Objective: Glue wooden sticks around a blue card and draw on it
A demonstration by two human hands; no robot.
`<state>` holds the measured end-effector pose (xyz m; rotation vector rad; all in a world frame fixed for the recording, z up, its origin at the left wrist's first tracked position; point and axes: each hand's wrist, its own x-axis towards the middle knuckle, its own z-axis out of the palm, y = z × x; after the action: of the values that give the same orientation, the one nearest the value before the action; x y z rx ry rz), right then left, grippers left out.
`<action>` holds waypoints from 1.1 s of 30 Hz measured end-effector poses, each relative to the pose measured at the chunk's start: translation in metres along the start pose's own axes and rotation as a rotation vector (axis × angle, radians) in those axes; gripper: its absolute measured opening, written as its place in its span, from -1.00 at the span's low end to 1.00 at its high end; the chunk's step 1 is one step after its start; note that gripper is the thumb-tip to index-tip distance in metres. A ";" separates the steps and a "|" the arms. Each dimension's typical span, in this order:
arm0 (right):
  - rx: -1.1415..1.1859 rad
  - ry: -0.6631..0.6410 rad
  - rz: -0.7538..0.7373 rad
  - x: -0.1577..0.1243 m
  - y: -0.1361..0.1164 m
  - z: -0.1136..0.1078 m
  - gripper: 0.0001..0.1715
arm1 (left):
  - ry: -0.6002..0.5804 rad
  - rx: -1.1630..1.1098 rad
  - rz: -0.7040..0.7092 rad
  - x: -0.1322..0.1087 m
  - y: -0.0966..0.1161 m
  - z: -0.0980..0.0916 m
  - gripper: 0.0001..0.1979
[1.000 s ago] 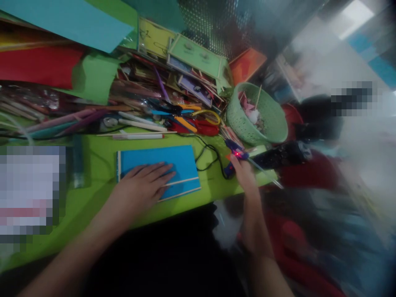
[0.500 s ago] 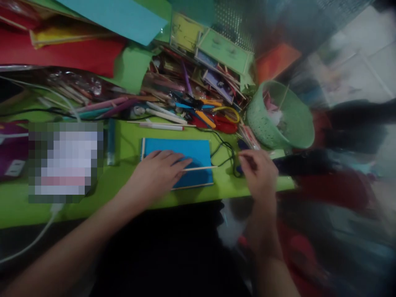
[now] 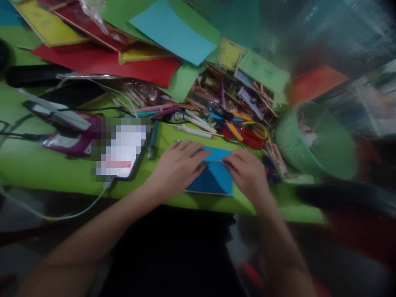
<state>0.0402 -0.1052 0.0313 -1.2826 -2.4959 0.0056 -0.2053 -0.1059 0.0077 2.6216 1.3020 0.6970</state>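
A blue card (image 3: 213, 181) lies on the lime-green table (image 3: 46, 169) near its front edge. My left hand (image 3: 179, 165) rests on the card's left part with its fingers stretched flat. From the right, my right hand (image 3: 247, 173) comes onto the card with bent fingers whose tips press down. The fingertips of both hands meet along a thin pale stick (image 3: 213, 161) that lies across the card's upper part. The hands hide much of the card. The picture is blurred.
A green perforated basket (image 3: 315, 144) stands at the right, and a small blue glue gun (image 3: 270, 173) lies beside my right hand. Scissors (image 3: 247, 134), pens and sticks pile behind the card. A phone (image 3: 120, 148) with a white cable lies at the left. Coloured paper sheets (image 3: 102, 62) cover the back.
My right hand left the glue gun and moved left onto the blue card. My left hand stayed on the card. The view swung left.
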 end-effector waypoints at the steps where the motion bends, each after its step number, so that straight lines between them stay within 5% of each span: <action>1: 0.016 0.014 0.024 0.004 0.007 0.001 -0.75 | 0.081 -0.013 -0.045 -0.005 -0.006 -0.002 -0.69; 4: 0.104 0.020 0.071 0.013 0.024 0.007 -0.78 | 0.230 -0.027 -0.235 -0.023 -0.022 -0.003 -0.72; 7: 0.175 0.000 0.083 0.021 0.030 0.018 -0.77 | 0.204 -0.039 -0.318 -0.039 -0.032 0.002 -0.76; 19: 0.154 -0.048 0.069 0.026 0.030 0.041 -0.73 | 0.018 -0.061 -0.247 -0.048 -0.040 0.020 -0.63; 33: 0.122 -0.057 0.064 0.026 0.031 0.043 -0.71 | 0.008 -0.001 -0.230 -0.049 -0.039 0.021 -0.66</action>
<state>0.0379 -0.0593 -0.0068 -1.3289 -2.4586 0.2088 -0.2492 -0.1178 -0.0399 2.4160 1.5709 0.6706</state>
